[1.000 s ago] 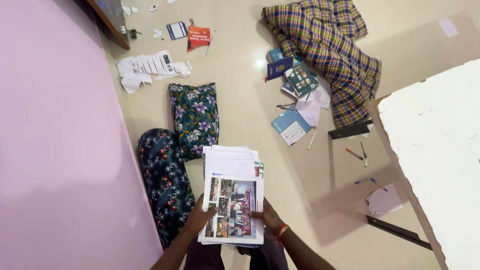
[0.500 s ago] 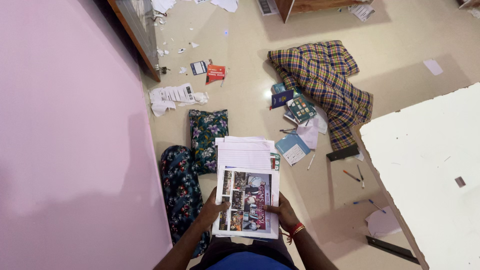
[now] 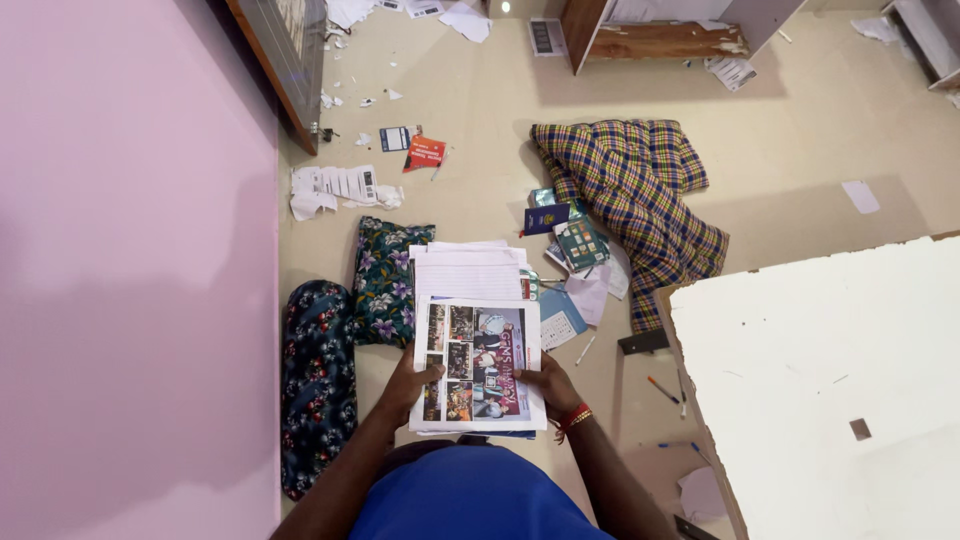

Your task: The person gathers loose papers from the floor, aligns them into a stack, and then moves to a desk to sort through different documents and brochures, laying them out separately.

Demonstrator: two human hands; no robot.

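I hold a stack of papers and booklets point(image 3: 470, 280) in front of my body with both hands. On top lies a white sheet printed with a grid of colour photos point(image 3: 478, 365); lined white pages stick out beyond it. My left hand point(image 3: 408, 385) grips the stack's left edge, thumb on the photo sheet. My right hand point(image 3: 545, 385), with a red thread band at the wrist, grips the right edge.
A pink wall point(image 3: 130, 250) runs along the left. On the cream floor lie a dark floral bolster point(image 3: 316, 385), a floral pillow point(image 3: 385, 280), a checked blanket point(image 3: 640, 190), scattered books point(image 3: 578, 242), torn paper point(image 3: 335, 187) and pens point(image 3: 662, 389). A white board point(image 3: 820, 380) fills the right.
The view has tilted up, so more of the far floor and a wooden shelf show. The white board now fills more of the right. Both hands keep the same hold on the stack.
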